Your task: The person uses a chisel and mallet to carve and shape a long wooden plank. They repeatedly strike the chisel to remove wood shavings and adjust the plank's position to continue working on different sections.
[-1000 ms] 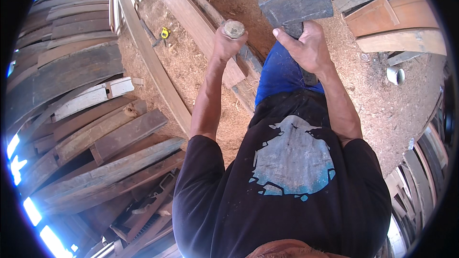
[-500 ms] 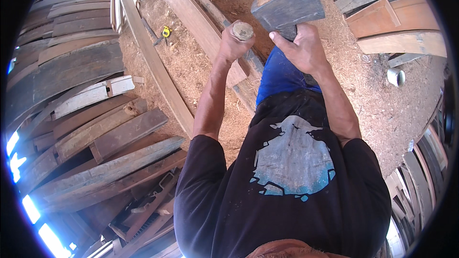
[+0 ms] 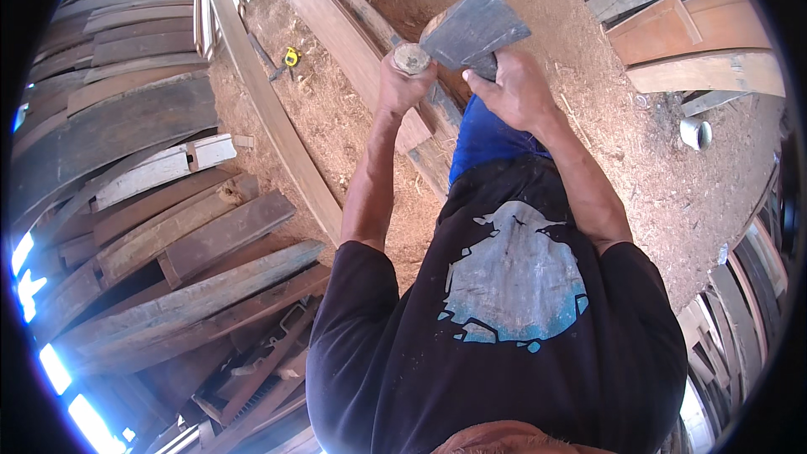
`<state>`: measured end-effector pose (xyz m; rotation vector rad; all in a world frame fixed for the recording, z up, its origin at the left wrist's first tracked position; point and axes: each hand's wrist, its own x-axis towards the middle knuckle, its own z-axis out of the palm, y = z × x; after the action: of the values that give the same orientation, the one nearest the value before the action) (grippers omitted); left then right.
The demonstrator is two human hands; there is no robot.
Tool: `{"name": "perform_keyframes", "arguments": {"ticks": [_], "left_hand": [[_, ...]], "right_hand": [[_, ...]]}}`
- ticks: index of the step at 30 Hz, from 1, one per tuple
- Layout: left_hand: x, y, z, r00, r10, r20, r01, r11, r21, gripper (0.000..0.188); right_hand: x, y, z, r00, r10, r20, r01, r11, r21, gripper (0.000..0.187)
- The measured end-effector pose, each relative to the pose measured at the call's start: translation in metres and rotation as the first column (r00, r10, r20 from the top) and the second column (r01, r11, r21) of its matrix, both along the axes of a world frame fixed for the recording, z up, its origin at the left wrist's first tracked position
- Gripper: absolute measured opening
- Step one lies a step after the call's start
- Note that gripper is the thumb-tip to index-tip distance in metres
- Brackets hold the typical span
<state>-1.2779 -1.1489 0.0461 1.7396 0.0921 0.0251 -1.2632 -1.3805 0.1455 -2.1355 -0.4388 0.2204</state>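
Note:
My left hand (image 3: 402,91) is closed around an upright chisel (image 3: 412,58). Only the round, worn wooden end of its handle shows above the fist; the blade is hidden. In my right hand (image 3: 521,92) is a dark wooden mallet (image 3: 477,27), gripped by its handle with the thumb stretched along it. The left end of the mallet's head is right beside the chisel's handle end; whether they touch I cannot tell. Below my left hand lies a long brown wooden beam (image 3: 336,23), running from far left toward my legs.
Another long plank (image 3: 273,109) lies to the left on sawdust-covered ground, with a yellow tape measure (image 3: 292,57) between it and the beam. Stacked boards (image 3: 126,126) fill the left side. More boards (image 3: 664,34) lie at far right, near a white cup-like container (image 3: 695,134).
The mallet has come left and slightly down to the chisel's handle end, its head turning as it moved. My left hand with the chisel has shifted slightly left and nearer.

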Motion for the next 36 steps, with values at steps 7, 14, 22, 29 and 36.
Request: {"name": "perform_keyframes", "arguments": {"ticks": [7, 14, 22, 29, 36], "left_hand": [[-0.002, -0.003, 0.012, 0.997, -0.008, -0.081, 0.019, 0.991, 0.129, 0.017], [-0.008, -0.014, 0.016, 0.999, 0.015, -0.05, -0.007, 0.987, 0.163, 0.018], [-0.005, -0.012, 0.016, 0.999, -0.009, -0.045, 0.015, 0.992, 0.122, 0.018], [-0.004, -0.014, 0.008, 0.998, -0.023, -0.054, 0.03, 0.99, 0.141, 0.019], [-0.014, -0.024, 0.015, 0.993, -0.116, -0.019, 0.118, 0.972, 0.204, 0.025]], "right_hand": [[0.009, -0.016, 0.02, 0.998, -0.056, 0.024, 0.052, 0.991, 0.121, 0.038], [0.008, -0.017, 0.03, 0.998, -0.064, -0.026, 0.066, 0.992, 0.105, 0.036], [0.007, -0.017, 0.034, 0.996, -0.055, -0.064, 0.059, 0.996, 0.062, 0.033], [0.007, -0.016, 0.032, 0.998, -0.052, -0.018, 0.053, 0.992, 0.112, 0.034], [0.003, 0.003, 0.0, 0.981, 0.149, -0.121, -0.185, 0.908, -0.377, 0.035]]}}
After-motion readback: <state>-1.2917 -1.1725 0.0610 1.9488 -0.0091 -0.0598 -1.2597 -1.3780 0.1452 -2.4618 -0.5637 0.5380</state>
